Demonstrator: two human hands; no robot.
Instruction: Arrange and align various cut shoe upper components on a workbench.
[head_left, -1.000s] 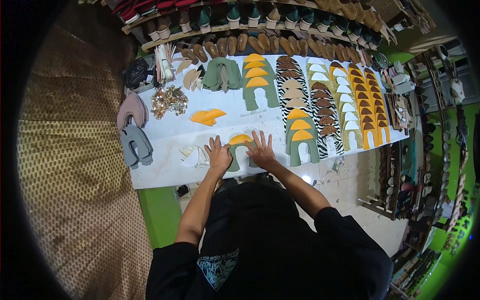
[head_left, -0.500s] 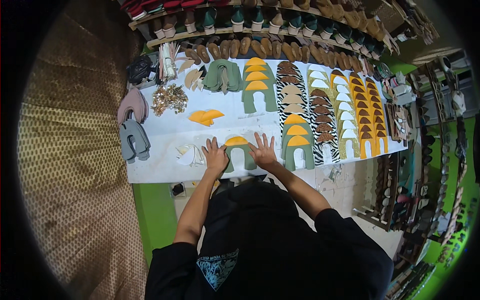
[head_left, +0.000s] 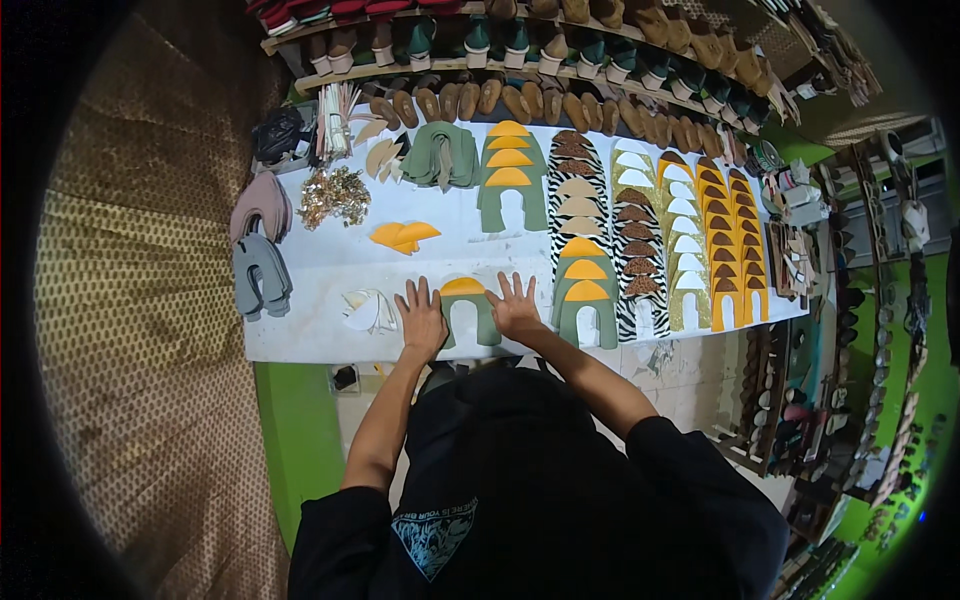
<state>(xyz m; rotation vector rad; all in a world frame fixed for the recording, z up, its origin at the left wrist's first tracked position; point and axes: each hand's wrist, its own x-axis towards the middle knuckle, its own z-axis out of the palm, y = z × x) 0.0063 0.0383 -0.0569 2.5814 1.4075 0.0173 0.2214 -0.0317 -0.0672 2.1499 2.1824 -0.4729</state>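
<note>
In front of me on the white-covered table lies a green U-shaped piece point(head_left: 484, 322) with an orange half-moon piece point(head_left: 463, 287) across its curved top. Flat on the table at its left edge is my left hand point(head_left: 422, 322), fingers spread. My right hand point(head_left: 517, 312) rests at the right edge, open too, its thumb side touching the piece or very close to it. Just right of that hand, an overlapping row of green U-shapes with orange half-moons point(head_left: 587, 290) runs away from me. Loose orange half-moons point(head_left: 405, 237) lie beyond my left hand.
White scraps point(head_left: 368, 311) lie left of my left hand. Grey point(head_left: 262, 278) and pink point(head_left: 262, 208) U-shaped stacks sit at the table's left end, a green stack point(head_left: 440, 155) farther back. Zebra, gold and orange rows fill the right side. Shoe shelves point(head_left: 480, 60) stand behind.
The view has shifted slightly. My left hand has settled flatter beside the green piece with its fingers forward; my right hand stays at the other edge. The half-moon remains on top.
</note>
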